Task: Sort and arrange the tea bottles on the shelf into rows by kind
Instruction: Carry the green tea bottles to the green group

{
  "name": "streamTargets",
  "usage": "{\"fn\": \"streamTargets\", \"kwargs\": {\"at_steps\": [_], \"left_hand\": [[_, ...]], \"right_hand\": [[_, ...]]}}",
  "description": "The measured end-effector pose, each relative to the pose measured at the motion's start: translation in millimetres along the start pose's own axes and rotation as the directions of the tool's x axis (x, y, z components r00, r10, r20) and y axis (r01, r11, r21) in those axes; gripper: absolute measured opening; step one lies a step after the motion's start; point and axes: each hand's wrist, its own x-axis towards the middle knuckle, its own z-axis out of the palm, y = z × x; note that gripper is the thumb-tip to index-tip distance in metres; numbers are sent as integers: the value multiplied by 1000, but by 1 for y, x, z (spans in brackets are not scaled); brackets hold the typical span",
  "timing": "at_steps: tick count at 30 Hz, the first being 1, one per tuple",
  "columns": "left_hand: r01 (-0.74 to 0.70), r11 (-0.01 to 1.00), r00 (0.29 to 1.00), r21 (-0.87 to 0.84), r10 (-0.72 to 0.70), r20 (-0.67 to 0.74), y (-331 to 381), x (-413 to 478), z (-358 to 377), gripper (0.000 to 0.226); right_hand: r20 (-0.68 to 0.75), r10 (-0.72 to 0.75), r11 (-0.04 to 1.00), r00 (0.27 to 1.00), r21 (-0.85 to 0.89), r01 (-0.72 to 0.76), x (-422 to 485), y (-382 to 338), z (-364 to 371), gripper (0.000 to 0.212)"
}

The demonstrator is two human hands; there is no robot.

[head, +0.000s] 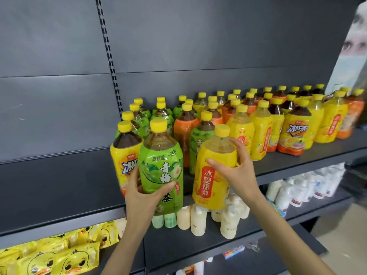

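Note:
My left hand (142, 197) grips a green-labelled tea bottle (161, 161) with a yellow cap, held in front of the shelf edge. My right hand (237, 172) grips a yellow-labelled bottle of pale drink (213, 171), also lifted off the shelf. Just left of the green bottle stands a yellow iced-tea bottle (124, 153) with dark tea. Behind them the dark shelf (297, 157) carries several mixed bottles: green ones (160, 116) at the left, orange ones (183, 130) in the middle, yellow ones (258, 128) to the right.
The shelf's left half (59, 185) holds nothing. On the shelf below stand small pale milk-drink bottles (198, 221) and yellow duck-printed packets (59, 255). White bottles (297, 187) fill the lower right. A poster (351, 48) hangs at the upper right.

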Motion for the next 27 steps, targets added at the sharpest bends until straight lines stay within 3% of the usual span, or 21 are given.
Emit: {"fn": "streamTargets", "kwargs": {"at_steps": [6,10,14,19,27], "left_hand": [[-49,999,995,1,49,-88,-5,20,49,90],[-71,996,979,56,81,-189,-17,33,69,89],[-59,992,950,108,89,-299,-29,45,87,104],[-13,991,917,136,66,-394,-40,48,105,107],[36,977,890,211,64,-451,-49,52,113,112]], "right_hand": [[-70,36,999,997,27,-34,21,17,-80,68],[-212,16,999,977,-38,-24,52,37,-138,67],[-345,23,993,938,-101,-62,93,64,-182,67],[-363,-47,961,930,-271,-57,132,92,-203,75],[-415,-90,921,905,-381,-83,164,123,-195,81]]}}
